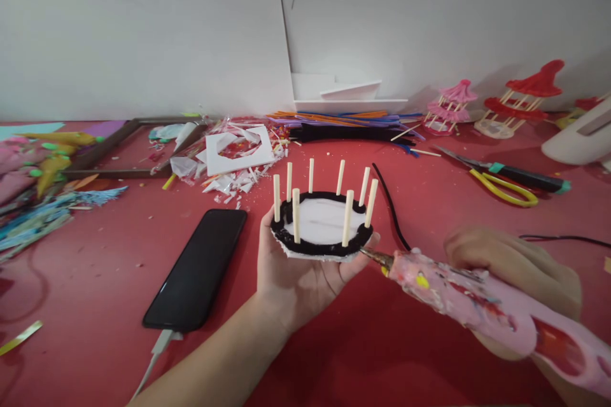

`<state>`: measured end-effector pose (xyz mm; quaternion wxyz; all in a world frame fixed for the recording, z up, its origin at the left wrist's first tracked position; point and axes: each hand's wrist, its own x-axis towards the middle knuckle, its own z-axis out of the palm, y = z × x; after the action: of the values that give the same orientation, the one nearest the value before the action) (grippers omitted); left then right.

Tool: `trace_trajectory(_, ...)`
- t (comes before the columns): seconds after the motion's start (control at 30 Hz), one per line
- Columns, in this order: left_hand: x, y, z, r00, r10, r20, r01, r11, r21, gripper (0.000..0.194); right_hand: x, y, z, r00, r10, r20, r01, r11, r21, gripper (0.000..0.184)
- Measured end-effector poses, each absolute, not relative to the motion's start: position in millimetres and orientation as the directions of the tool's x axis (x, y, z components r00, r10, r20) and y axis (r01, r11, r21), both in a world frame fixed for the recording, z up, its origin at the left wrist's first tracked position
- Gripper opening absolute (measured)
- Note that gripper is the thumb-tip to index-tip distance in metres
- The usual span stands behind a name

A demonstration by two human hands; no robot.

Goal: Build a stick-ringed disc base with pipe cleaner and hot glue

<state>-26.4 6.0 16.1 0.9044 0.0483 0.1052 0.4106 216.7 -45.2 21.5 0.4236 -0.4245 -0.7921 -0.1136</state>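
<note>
On my left hand (pixel 303 296) rests a white foam base (pixel 329 219), its underside in the palm and the fingers curled round its edges. A black fuzzy pipe cleaner (pixel 310 247) runs along the rim, and several short wooden sticks (pixel 348 219) stand upright around it. My right hand (pixel 518 270) is wrapped round a pink hot glue gun (pixel 458 286) crusted with dried glue. Its metal nozzle points left and meets, or nearly meets, the base's right front edge. A loose black pipe cleaner (pixel 391 206) lies just behind the nozzle.
A phone (pixel 196 270) with a charging cable lies at left. Foam scraps (pixel 238 149) and a bundle of pipe cleaners (pixel 353 127) are at the back. Scissors (pixel 501 184), a pink model pavilion (pixel 451 108) and a red one (pixel 520 102) stand to the right.
</note>
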Motion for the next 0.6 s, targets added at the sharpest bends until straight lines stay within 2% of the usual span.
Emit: trace_trajectory(0.6,-23.1,4.7,13.5,0.581,0.796,-0.169,-0.763,0.605,0.227,0.077,223.0,-49.7,15.5,-0.278,0.594,0.754,0.808,0.57,-0.151,0.015)
